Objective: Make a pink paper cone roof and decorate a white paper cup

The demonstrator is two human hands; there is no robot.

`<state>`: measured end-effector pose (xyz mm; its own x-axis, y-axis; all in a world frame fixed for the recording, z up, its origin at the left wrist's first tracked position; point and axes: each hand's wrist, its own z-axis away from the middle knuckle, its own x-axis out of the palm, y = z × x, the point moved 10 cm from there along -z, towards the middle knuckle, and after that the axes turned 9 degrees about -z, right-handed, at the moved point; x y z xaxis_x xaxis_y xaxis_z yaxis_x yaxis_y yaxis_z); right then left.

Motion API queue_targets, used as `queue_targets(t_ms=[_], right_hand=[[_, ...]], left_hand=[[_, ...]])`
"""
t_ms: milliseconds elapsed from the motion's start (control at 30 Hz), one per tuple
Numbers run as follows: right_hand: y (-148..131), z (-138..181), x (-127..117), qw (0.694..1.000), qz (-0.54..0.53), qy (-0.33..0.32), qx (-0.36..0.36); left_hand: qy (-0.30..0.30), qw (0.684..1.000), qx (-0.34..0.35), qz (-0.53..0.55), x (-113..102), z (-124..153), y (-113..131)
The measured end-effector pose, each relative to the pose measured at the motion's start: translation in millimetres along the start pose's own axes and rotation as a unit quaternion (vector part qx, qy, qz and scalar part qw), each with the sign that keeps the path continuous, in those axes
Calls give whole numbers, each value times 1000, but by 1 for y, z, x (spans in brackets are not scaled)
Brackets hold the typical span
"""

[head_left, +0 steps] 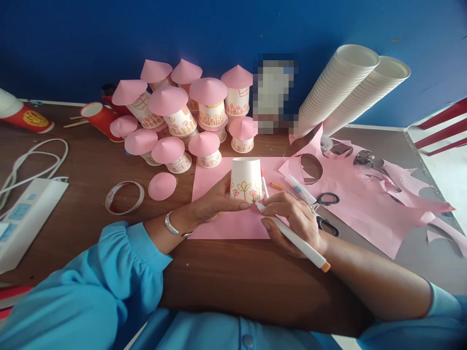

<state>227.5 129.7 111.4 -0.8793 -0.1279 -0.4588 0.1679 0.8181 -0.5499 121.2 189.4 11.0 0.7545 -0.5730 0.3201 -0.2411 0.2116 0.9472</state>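
My left hand is closed around a white paper cup, which stands rim down over a pink paper sheet. Red and yellow flowers are drawn around the cup's lower part. In my right hand is a white marker with an orange end, its tip at the cup's lower right edge. Beside the cup lie a second marker with a red end, an orange cap and a glue stick. Scissors with black handles are partly hidden behind my right hand.
Several decorated cups with pink cone roofs stand at the back. Tall stacks of white cups lean right. Cut pink paper scraps spread over the right side. At left lie a tape roll, a loose pink cone and a power strip.
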Motion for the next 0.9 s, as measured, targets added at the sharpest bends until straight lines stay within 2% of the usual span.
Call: queue_targets(t_ms=[500,900], right_hand=[[-2,0,4,1000,0,-16,-11],[-5,-2,-4,999,-26,17,-24]], left_hand=[[-2,1000,-17,-2,4,1,-3],[6,1000,-1,4,-2,1,-1]])
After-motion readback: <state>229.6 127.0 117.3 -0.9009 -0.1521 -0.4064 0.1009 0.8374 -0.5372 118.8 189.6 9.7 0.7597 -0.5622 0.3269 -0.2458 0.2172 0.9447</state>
